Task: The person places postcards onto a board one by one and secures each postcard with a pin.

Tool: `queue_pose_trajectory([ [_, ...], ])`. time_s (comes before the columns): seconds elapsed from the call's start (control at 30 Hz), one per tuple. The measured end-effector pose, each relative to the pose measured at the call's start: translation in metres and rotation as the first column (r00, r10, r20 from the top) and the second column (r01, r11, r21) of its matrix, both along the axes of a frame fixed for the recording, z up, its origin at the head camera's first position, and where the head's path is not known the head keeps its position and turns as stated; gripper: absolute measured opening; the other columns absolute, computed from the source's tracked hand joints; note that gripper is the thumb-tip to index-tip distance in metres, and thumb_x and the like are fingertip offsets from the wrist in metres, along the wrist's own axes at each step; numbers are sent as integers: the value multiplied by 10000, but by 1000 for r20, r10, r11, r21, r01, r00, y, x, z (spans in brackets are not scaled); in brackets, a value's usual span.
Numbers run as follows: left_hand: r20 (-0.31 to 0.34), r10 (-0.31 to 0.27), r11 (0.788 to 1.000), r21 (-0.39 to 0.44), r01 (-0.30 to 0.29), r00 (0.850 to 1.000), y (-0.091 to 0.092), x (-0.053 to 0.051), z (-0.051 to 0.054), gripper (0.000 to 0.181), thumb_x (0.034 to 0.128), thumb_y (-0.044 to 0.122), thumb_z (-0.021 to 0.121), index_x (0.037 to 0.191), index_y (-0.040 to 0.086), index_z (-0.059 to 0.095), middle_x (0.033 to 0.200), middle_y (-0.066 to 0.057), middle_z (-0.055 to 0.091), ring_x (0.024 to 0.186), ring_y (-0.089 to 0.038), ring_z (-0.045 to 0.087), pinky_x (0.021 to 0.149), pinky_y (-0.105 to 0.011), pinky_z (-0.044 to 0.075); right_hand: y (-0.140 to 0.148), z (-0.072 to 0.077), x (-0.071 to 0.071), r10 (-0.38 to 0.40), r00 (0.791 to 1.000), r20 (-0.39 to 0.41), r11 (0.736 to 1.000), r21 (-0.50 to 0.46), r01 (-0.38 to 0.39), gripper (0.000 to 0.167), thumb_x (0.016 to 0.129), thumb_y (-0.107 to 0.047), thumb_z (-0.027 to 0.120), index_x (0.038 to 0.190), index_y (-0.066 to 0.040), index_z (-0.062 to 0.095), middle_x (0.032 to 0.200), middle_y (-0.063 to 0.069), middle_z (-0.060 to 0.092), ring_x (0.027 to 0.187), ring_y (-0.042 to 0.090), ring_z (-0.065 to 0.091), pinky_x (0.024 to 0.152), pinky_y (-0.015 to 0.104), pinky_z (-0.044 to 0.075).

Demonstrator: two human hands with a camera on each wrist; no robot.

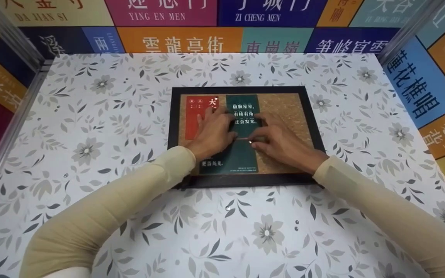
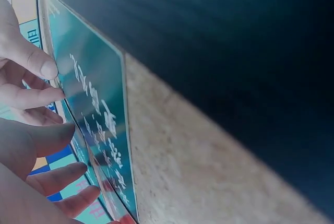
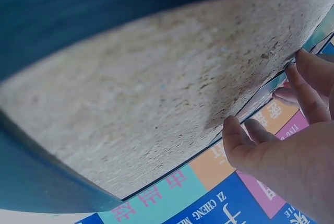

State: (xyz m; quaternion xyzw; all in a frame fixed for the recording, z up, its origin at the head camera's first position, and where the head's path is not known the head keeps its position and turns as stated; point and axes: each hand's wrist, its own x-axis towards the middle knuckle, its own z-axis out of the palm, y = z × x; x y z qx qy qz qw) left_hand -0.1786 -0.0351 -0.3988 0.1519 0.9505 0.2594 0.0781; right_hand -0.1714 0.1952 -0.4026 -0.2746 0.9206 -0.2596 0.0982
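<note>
A black-framed cork board point(image 1: 284, 154) lies on the table with a red card point(image 1: 192, 121) at its upper left. Beside that is an upper green card point(image 1: 245, 101), printed with white characters; a lower green card point(image 1: 242, 156) meets it at a seam. My left hand point(image 1: 215, 131) rests over the red card, its fingers at the left edge of the upper green card. At the seam's right end, my right hand point(image 1: 278, 141) brings thumb and index together on what looks like a small white pushpin point(image 1: 250, 141). Its other fingertips touch the card's right edge.
A white floral cloth point(image 1: 91, 127) covers the table. One tiny pale object point(image 1: 228, 208) lies in front of the board. Walls of coloured, lettered panels point(image 1: 180, 40) stand behind and at both sides.
</note>
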Motion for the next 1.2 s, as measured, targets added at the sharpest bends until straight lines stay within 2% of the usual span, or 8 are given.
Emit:
queue_pose_trajectory([
  [0.13,-8,-2,1000,-12,2,1000,-1,-2,-4,492,1047,220,761,1513,88,674,1628,-128,515,1452,-380,396,1252,-734,263,-1,1,0,-1,1000,6,1000,-5,1,216,1026,-182,800,1211,-75,834,1706,235,399,1589,448,336,1323,623,221],
  [0.5,8,-7,999,-34,8,1000,-3,0,-3,505,1058,228,756,1540,119,657,1663,-114,484,1477,-372,387,1272,-719,256,1,0,0,5,1000,22,1000,-9,-5,220,1030,-167,789,1229,-82,832,1713,227,399,1579,445,351,1315,629,225],
  [0.77,-39,-35,999,-2,35,999,-6,-2,-8,493,1046,219,766,1511,83,677,1605,-119,538,1445,-381,430,1253,-648,315,6,3,7,-9,1000,9,1000,-14,10,278,1047,-185,772,1308,-95,800,1701,197,422,1592,414,342,1314,629,245],
  [0.87,-45,-44,999,17,45,998,-8,-6,-17,510,1025,222,786,1502,75,681,1581,-105,551,1445,-384,429,1248,-653,317,6,4,16,-13,1000,-1,999,-31,13,301,1043,-195,780,1327,-98,795,1691,187,442,1582,409,362,1306,630,265],
  [1.0,-35,-55,998,17,55,998,-8,-8,-19,535,1011,230,806,1503,65,675,1580,-100,549,1457,-385,416,1256,-659,302,4,8,36,15,999,-44,996,-84,-19,331,1030,-192,800,1348,-102,788,1659,172,489,1539,385,437,1278,608,338],
  [1.03,-38,-56,998,20,57,998,-8,-10,-22,543,1006,238,813,1504,70,676,1584,-94,547,1461,-384,413,1256,-663,298,3,9,42,32,998,-60,994,-98,-38,329,1028,-187,802,1346,-102,788,1644,168,503,1522,372,460,1265,597,365],
  [1.1,-34,-58,998,24,59,998,-9,-9,-18,548,1008,243,814,1506,64,672,1591,-100,544,1464,-386,410,1260,-664,288,0,11,54,70,993,-91,990,-118,-81,321,1029,-182,802,1340,-106,788,1619,157,529,1491,346,506,1235,570,424],
  [1.2,-39,-51,998,44,53,998,-10,-13,-25,557,993,235,830,1503,71,679,1618,-93,534,1480,-395,397,1267,-672,270,-7,12,73,143,981,-132,980,-119,-159,291,1041,-185,789,1325,-123,792,1559,129,573,1461,298,535,1215,513,464],
])
